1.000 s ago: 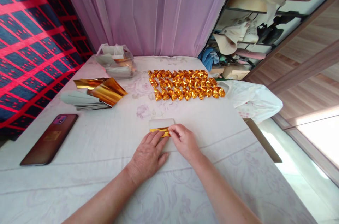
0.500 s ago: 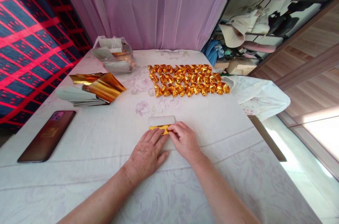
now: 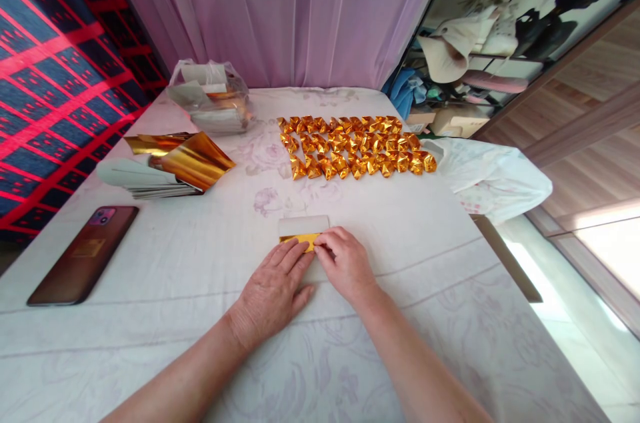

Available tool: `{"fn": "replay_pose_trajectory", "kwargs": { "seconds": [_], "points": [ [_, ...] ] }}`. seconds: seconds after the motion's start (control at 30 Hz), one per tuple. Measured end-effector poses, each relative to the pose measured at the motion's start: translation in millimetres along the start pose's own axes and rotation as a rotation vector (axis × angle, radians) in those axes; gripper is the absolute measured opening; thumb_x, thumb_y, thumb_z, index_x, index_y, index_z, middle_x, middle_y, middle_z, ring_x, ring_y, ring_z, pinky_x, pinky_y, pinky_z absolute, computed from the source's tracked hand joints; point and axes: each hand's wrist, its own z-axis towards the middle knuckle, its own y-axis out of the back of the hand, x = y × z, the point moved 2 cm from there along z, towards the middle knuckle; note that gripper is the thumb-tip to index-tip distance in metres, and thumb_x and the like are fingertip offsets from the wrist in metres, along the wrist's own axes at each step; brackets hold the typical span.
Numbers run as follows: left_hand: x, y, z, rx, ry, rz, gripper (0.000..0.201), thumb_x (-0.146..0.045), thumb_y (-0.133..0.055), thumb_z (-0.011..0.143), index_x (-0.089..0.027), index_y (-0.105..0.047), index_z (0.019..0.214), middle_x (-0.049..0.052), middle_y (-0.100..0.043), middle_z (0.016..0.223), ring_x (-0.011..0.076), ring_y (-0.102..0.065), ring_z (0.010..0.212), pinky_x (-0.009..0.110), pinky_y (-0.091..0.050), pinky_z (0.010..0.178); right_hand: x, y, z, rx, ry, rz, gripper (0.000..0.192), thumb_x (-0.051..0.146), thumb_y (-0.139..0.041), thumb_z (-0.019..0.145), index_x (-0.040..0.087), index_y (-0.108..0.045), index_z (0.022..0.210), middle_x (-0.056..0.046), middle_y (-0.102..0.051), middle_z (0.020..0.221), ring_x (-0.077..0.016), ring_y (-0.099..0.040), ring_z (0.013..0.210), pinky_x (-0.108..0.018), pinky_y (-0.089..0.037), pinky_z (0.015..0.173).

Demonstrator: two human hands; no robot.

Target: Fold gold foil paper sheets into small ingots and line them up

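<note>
A small sheet of gold foil paper (image 3: 303, 230), white side up with a gold strip folded over, lies on the white floral cloth (image 3: 200, 289). My left hand (image 3: 274, 289) presses flat on its near left part, fingers together. My right hand (image 3: 345, 263) pinches the gold fold at its right end with thumb and fingers. Beyond the sheet, several folded gold paper pieces (image 3: 355, 146) lie in neat rows.
A stack of gold foil sheets (image 3: 165, 166) lies at the left, a clear plastic bag (image 3: 213, 103) of paper behind it. A dark phone (image 3: 85, 253) rests near the left edge. A white plastic bag (image 3: 493, 176) hangs at the right edge. Pink curtain behind.
Both hands stay on the sheet; my right fingers have shifted slightly left along the gold fold. The camera has tilted a little.
</note>
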Motion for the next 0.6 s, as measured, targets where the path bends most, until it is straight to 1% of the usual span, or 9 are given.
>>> {"fn": "replay_pose_trajectory", "kwargs": {
  "seconds": [0.07,0.23,0.47,0.6],
  "points": [
    [1.1,0.1,-1.3,0.002,-0.01,0.024,0.053,-0.038,-0.056,0.093,-0.011,-0.049,0.138,0.016,-0.054,0.141,0.0314,-0.046,0.134,0.05,-0.041,0.112,0.1,0.0,-0.1,0.0,0.002,-0.001,0.012,0.014,-0.056,0.088,0.022,-0.066,0.084,-0.004,-0.066,0.088,-0.0174,-0.063,0.082,-0.029,-0.05,0.077],
    [5.0,1.5,-6.7,-0.008,-0.012,0.048,0.049,-0.038,-0.052,0.095,-0.014,-0.051,0.137,0.014,-0.055,0.142,0.0301,-0.046,0.136,0.049,-0.039,0.113,0.3,0.9,-0.1,0.005,-0.004,0.01,0.013,0.013,-0.056,0.087,0.021,-0.066,0.084,-0.005,-0.066,0.088,-0.0181,-0.063,0.082,-0.03,-0.05,0.076],
    [8.7,6.5,-11.4,-0.02,-0.033,0.11,0.047,-0.036,-0.051,0.095,-0.01,-0.054,0.134,0.014,-0.057,0.14,0.0311,-0.049,0.134,0.049,-0.04,0.112,0.7,1.7,0.3,-0.003,0.012,0.012,0.014,0.014,-0.055,0.088,0.023,-0.065,0.084,-0.004,-0.066,0.088,-0.0178,-0.063,0.083,-0.03,-0.05,0.077],
    [12.6,9.2,-16.1,-0.015,-0.025,0.139,0.046,-0.036,-0.051,0.095,-0.011,-0.055,0.133,0.014,-0.058,0.139,0.0301,-0.049,0.134,0.049,-0.039,0.113,1.2,2.0,0.6,-0.006,0.017,0.001,0.014,0.012,-0.055,0.087,0.022,-0.065,0.083,-0.004,-0.066,0.087,-0.0178,-0.063,0.082,-0.029,-0.049,0.076]
  ]
}}
